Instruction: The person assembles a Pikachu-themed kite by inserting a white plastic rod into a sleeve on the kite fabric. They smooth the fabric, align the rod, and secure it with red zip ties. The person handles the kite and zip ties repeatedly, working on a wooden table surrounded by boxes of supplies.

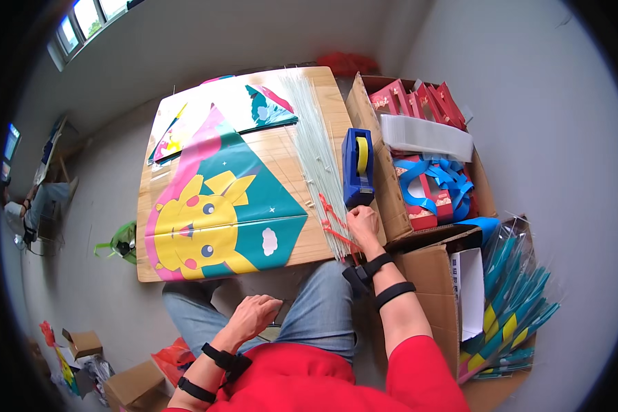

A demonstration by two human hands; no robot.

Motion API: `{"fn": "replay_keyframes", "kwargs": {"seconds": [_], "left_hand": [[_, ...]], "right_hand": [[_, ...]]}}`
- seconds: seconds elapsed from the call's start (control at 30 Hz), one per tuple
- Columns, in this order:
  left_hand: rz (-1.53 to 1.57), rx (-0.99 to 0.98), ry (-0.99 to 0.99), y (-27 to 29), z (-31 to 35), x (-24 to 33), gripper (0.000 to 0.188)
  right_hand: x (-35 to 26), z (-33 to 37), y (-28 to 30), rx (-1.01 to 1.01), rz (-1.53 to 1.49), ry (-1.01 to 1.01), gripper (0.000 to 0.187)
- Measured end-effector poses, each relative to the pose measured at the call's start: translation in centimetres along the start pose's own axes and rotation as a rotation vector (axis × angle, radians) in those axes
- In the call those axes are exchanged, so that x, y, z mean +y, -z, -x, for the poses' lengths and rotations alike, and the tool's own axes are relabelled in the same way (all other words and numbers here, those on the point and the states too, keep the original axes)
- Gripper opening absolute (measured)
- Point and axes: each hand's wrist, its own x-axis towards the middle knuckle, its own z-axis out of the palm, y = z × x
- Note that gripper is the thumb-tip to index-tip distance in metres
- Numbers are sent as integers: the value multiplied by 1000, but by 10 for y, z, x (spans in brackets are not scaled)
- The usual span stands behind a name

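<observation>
In front of me is the big pale wooden table (333,103). A pointed pink-and-teal sheet with a yellow cartoon animal (220,199) lies flat on its near left part. The brown cardboard box full of red boxes (388,196) stands just past the table's right side. Lots of thin whitish sticks (312,151) lie along the table's right part, just beside the sheet. The blue tape holder with yellow tape (358,189) sits at the table's right edge. My right hand (364,223) is curled up at the table's near right corner, just below the tape holder; I can't tell if it pinches anything. My left hand (255,316) is over my lap, off the table's near edge, fingers close together and a bit bent; its palm is hidden, so I can't tell if it holds anything. Thin red strips (324,203) lie over the sticks' near end, at the table's near right.
</observation>
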Motion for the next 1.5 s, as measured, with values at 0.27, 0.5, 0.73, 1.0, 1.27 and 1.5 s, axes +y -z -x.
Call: {"fn": "replay_keyframes", "kwargs": {"seconds": [0.27, 0.5, 0.73, 1.0, 1.27, 1.5], "left_hand": [[141, 20, -43, -4, -15, -2, 23], [627, -23, 87, -8, -61, 27, 23], [723, -98, 150, -28, -71, 36, 25], [612, 18, 214, -27, -43, 11, 24], [609, -35, 301, -29, -40, 3, 24], [613, 6, 278, -28, -43, 3, 24]], "right_hand": [[-11, 43, 69, -544, -1104, -238, 9], [-10, 92, 72, -529, -1265, -192, 11], [-4, 73, 42, -197, -668, -69, 12], [3, 54, 34, 106, -222, 77, 13], [-18, 44, 18, 37, -22, 55, 18], [-18, 33, 5, 19, 68, -42, 13]]}}
